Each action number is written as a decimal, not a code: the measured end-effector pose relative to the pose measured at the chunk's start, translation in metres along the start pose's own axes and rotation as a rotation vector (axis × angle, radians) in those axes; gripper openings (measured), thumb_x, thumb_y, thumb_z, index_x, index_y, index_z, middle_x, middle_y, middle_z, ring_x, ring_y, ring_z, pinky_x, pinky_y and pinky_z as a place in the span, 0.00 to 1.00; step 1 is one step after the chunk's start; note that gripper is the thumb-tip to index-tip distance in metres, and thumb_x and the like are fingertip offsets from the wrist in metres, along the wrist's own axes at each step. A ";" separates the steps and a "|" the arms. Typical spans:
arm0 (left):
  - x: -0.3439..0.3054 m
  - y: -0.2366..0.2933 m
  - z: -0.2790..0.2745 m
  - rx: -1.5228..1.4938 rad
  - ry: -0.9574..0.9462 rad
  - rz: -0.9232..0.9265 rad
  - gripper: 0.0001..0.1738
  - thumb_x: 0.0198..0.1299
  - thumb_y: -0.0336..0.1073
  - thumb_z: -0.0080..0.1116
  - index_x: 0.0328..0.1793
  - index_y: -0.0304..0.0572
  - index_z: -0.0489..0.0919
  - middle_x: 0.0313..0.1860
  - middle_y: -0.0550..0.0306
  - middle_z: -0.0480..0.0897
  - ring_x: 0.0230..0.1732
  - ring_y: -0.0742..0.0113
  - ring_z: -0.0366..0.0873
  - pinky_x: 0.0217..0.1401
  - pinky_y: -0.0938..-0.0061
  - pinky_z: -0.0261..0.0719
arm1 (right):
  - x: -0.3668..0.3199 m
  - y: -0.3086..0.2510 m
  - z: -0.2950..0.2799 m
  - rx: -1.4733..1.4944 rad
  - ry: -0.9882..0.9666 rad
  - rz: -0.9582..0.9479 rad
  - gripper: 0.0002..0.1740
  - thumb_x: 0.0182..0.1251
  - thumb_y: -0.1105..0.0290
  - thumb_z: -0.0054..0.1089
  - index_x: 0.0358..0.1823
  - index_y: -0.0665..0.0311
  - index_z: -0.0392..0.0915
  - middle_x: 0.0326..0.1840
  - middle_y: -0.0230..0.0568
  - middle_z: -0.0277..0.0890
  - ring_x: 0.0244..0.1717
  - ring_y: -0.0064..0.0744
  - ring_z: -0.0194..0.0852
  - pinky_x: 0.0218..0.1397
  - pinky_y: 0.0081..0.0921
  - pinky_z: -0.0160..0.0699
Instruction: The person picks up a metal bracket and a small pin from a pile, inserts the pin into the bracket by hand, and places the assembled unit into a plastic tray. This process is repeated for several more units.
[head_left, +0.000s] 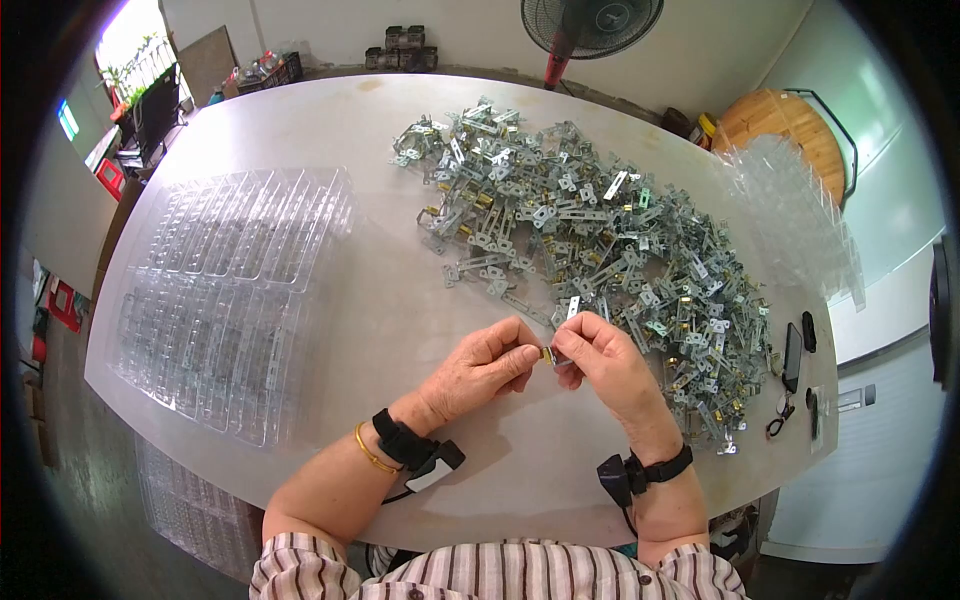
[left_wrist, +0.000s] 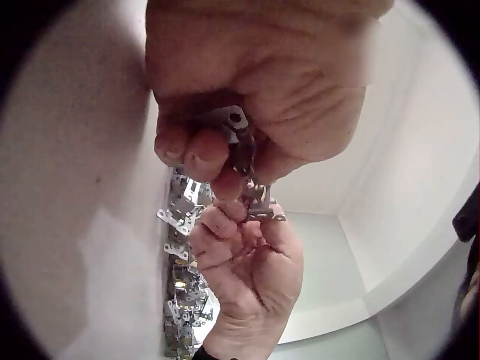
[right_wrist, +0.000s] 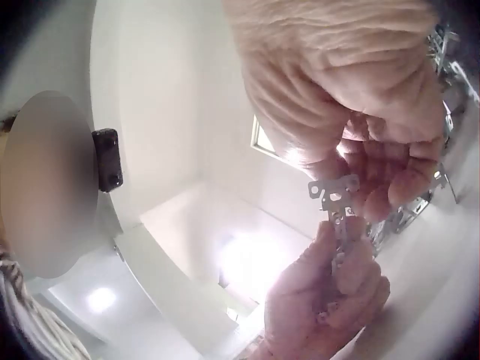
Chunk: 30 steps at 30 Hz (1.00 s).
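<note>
Both hands meet over the near part of the table, in front of a heap of small metal latch-like parts [head_left: 590,215]. My left hand [head_left: 475,370] grips one such part, a silvery metal piece [right_wrist: 339,210] with a holed plate at its end. From the other side, the thumb and fingers of my right hand [head_left: 610,370] pinch at the holed end. A brass-coloured bit [head_left: 547,354] shows between the two hands. In the left wrist view, another holed metal tab [left_wrist: 231,118] sticks out between the left fingers; the rest is hidden in the hand.
Clear plastic trays [head_left: 240,290] with slots lie at the left of the white table [head_left: 380,270]. More clear plastic sheets [head_left: 795,215] are at the right edge. A phone [head_left: 793,357] and keys [head_left: 780,415] lie at the right. A fan [head_left: 590,25] stands behind.
</note>
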<state>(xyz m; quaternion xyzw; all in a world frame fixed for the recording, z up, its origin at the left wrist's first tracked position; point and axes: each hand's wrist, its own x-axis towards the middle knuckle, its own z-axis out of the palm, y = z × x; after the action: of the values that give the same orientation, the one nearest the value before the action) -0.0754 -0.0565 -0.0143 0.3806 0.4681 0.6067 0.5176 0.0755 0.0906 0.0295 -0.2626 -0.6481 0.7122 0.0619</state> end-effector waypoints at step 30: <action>0.004 -0.002 -0.016 -0.535 0.017 -0.026 0.20 0.77 0.46 0.49 0.61 0.36 0.75 0.49 0.42 0.84 0.42 0.55 0.86 0.44 0.64 0.83 | -0.001 0.000 0.012 -0.187 0.200 -0.480 0.04 0.76 0.73 0.60 0.44 0.66 0.78 0.47 0.37 0.80 0.43 0.25 0.81 0.48 0.21 0.80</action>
<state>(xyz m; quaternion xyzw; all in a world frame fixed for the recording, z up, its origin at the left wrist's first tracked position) -0.0911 -0.0554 -0.0203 0.2191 0.3004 0.7053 0.6036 0.0712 0.0796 0.0302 -0.1750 -0.7452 0.5849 0.2681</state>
